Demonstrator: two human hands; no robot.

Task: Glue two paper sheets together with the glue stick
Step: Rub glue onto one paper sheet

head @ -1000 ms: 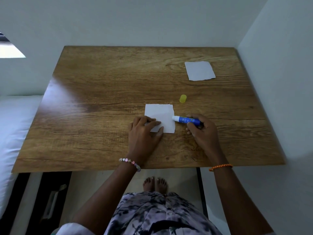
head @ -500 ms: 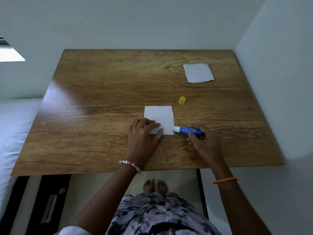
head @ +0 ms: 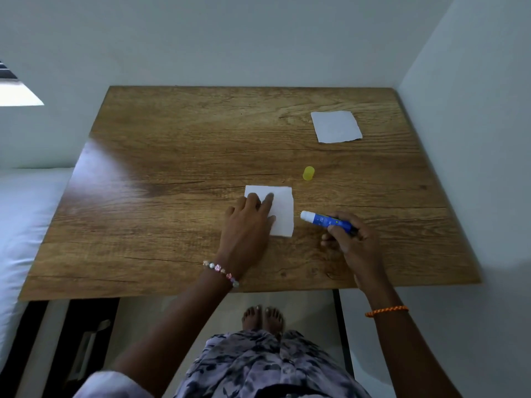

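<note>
On the near sheet (head: 283, 211), left hand (head: 247, 225) flat, fingers now slid farther across. Just right, glue stick (head: 324, 219) lifted clear, clamped in right hand (head: 353, 242). Gluing likely done; far-right second sheet (head: 335, 126) next.

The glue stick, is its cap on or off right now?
Off. The glue stick in the right hand shows its bare white tip, and the yellow cap lies apart on the table.
</note>
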